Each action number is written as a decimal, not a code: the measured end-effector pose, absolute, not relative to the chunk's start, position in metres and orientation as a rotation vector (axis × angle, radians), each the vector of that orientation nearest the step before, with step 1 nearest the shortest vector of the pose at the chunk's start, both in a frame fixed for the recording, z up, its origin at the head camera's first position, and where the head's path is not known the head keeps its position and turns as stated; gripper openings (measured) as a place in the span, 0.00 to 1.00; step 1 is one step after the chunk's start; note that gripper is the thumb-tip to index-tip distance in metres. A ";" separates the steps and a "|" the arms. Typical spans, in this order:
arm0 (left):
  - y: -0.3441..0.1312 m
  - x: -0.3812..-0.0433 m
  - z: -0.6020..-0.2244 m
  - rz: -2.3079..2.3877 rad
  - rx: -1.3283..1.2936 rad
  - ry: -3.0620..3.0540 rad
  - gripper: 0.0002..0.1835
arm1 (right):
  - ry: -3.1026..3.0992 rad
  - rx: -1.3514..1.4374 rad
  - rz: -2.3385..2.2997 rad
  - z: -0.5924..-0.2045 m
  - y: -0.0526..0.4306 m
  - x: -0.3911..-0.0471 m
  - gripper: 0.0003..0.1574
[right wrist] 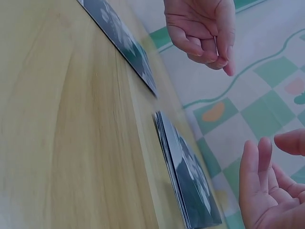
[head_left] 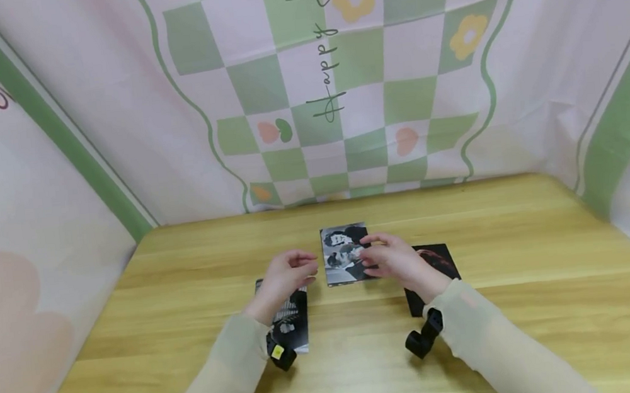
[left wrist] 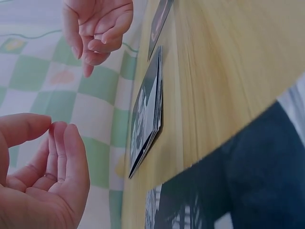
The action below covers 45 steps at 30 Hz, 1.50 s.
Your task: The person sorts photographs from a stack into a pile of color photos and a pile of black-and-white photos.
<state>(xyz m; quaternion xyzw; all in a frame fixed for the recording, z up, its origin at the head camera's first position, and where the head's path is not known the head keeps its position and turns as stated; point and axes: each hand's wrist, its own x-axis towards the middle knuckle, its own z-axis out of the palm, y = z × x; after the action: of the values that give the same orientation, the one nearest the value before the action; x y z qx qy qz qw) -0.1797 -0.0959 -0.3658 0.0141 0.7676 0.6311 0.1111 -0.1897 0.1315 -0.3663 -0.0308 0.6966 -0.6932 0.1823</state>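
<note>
- Out on the left, the left picture card [head_left: 293,325] lies flat on the wooden table [head_left: 533,333], dark and monochrome, partly under the wrist; a pale lower edge shows, but whether it's one card or several, I can't tell! That place is filled, at least.
- Just above it comes the left hand [head_left: 287,274], thumb and fingertips drawn close together, only a narrow gap if any, and nothing seen between them. It's up off the table, holding no card.
- Centre stage, the middle stack [head_left: 346,253]! Black-and-white picture on top, several layers showing along its edge in both wrist views, fairly neatly squared. Whether it's being built up or drawn from, these pictures don't say.
- Over its right side hangs the right hand [head_left: 392,258], thumb well apart from the fingers, a wider gap than its partner's, and empty too; the wrist views put it above the stack, not touching.
- Far right, the right picture card [head_left: 439,259], dark with a reddish image, flat and half hidden by the forearm.
- The score, as I judge it: part-way. Three places occupied, both hands free, the stack unsplit; how much remains, no telling.
</note>
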 end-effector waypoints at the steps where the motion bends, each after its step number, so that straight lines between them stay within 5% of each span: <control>1: -0.094 -0.180 -0.366 1.859 0.043 2.249 0.14 | 1.969 -0.082 -1.958 -0.367 0.133 -0.190 0.31; 45: -0.077 -0.219 -0.376 1.841 -0.047 2.187 0.18 | 1.997 0.047 -1.906 -0.375 0.164 -0.225 0.31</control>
<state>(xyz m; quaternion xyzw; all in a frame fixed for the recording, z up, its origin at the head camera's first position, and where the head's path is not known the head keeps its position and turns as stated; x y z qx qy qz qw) -0.2191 -0.0775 -0.3764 -0.0163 0.7574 0.6374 0.1408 -0.2252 0.1636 -0.3753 0.0168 0.7103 -0.6779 0.1890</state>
